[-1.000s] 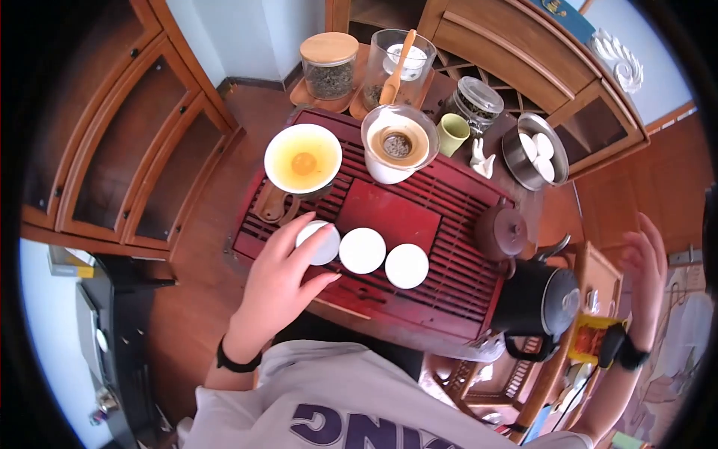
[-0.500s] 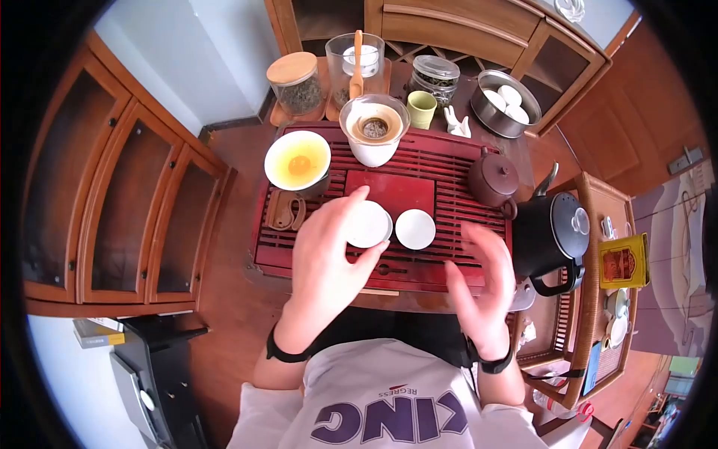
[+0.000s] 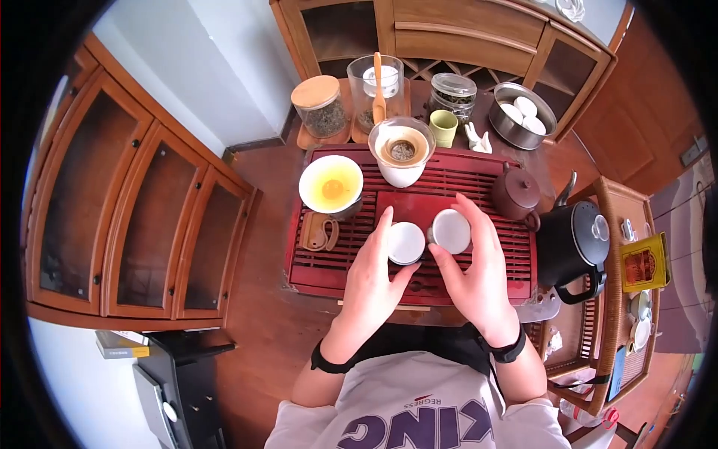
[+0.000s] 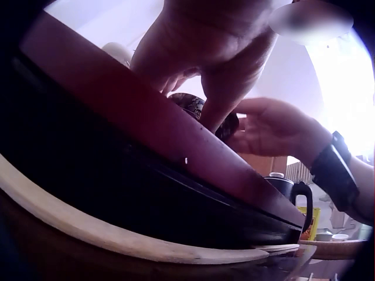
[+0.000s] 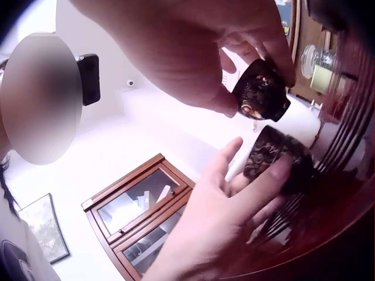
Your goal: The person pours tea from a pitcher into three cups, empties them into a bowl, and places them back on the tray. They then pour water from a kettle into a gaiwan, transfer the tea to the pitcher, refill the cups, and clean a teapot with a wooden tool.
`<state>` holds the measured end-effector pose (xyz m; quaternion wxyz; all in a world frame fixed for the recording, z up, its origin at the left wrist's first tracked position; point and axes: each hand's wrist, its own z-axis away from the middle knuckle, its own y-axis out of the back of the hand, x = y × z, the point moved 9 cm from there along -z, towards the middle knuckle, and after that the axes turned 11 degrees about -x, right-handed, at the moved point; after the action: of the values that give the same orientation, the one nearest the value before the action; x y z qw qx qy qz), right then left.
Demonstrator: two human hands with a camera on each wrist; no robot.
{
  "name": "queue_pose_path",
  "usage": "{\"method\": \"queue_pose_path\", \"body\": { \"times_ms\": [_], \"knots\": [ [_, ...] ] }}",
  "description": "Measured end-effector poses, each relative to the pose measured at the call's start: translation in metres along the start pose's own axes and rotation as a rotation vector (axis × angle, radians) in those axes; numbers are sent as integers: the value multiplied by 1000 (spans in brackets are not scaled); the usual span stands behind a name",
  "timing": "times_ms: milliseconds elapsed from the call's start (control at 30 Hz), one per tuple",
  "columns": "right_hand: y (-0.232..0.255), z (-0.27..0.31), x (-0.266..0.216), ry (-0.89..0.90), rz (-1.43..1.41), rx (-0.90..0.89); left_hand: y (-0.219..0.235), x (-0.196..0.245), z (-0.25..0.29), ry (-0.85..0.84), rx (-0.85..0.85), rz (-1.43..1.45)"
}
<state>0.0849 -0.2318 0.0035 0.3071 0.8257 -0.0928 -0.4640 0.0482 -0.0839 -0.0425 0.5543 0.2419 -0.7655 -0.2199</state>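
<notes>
My left hand grips a small teacup, white inside, between thumb and fingers, low over the red slatted tea tray. A second rim edge shows beneath it in the head view. Close on its right, my right hand pinches another white-lined teacup, tilted toward the first. The right wrist view shows dark, patterned outsides on the right hand's cup and on the left hand's cup. There the right hand's cup is higher, clear of the tray.
Behind the hands stand a bowl of yellow liquid and a glass cup with a strainer. A brown teapot and black kettle stand right. Jars, a green cup and a metal pot line the back.
Three cups stood in a row; the left hand carried the leftmost onto the middle one. The right hand came in from the far right, gripped the remaining cup and tilted it.
</notes>
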Motion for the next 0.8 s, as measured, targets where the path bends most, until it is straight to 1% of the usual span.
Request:
{"method": "queue_pose_path", "body": {
  "times_ms": [67, 100, 133, 200, 267, 300, 333, 400, 433, 500, 533, 600, 633, 667, 733, 800],
  "knots": [
    [-6, -8, -15, 96, -34, -10, -3, -15, -1, 42, 36, 147],
    [-12, -14, -22, 172, 41, 2, 0, -21, -5, 28, 74, 189],
    [-12, -15, -23, 174, 40, 8, 0, -24, -5, 64, 54, 170],
    [-11, -20, -22, 144, 23, 20, 3, -26, -10, 42, 63, 134],
    [-12, -23, -24, 156, 4, 43, 2, -27, -15, 44, 62, 159],
    [-16, -26, -27, 182, -10, 12, 2, -25, -19, 48, 57, 185],
    [-21, -28, -30, 205, -26, -18, 3, -21, -19, 95, 30, 109],
    [-29, -29, -25, 176, -50, -39, -1, -22, -22, 107, -10, 60],
    [-35, -29, -19, 146, -42, -56, -2, -25, -21, 104, -13, 56],
    [-43, -29, -11, 96, -26, -100, 4, -20, -14, -15, 79, 28],
    [-45, -28, -9, 96, -27, -96, 7, -18, -6, -17, 77, 26],
    [-47, -25, -9, 131, 46, -79, 27, -16, 13, 35, 112, 35],
    [-46, -25, -11, 112, 8, -99, 48, -3, 21, -71, 210, -127],
    [-44, -24, -11, 102, 4, -97, 65, -1, 26, -147, 322, -241],
    [-37, -20, -10, 96, -62, -48, 92, -22, 17, -79, 360, -100],
    [-36, -11, -10, 91, -50, -54, 114, -20, 1, -91, 409, -297]
  ]
}}
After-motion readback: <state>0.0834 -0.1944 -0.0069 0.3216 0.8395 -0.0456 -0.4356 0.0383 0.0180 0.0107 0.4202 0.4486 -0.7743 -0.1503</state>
